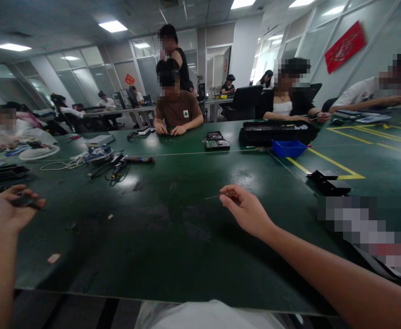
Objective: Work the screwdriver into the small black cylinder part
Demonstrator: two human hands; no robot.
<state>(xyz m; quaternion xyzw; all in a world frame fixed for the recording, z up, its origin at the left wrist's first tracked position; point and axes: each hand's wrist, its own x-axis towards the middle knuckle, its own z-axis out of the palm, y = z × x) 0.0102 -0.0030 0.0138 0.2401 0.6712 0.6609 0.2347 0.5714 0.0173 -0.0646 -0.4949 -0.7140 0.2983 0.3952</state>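
Observation:
At the left edge is my left hand (5, 210), its fingers curled round a small dark object (25, 199) whose kind I cannot make out. My right hand (243, 205) is over the middle of the green table (166, 269), pinching a thin screwdriver (212, 198). The slim metal shaft points left, while most of the handle is hidden in the fingers. Between the hands, a small pale scrap (110, 216) lies on the tabletop. A second pale piece (53, 258) is nearer the front edge.
Tangled cables (116, 167) lie at the left, near a white round frame (39, 152). A circuit-board device (217, 141) sits ahead. Toward the right are a long black casing (277, 132), a blue tray (289, 148) and black parts (329, 183). A person in brown (178, 109) sits opposite.

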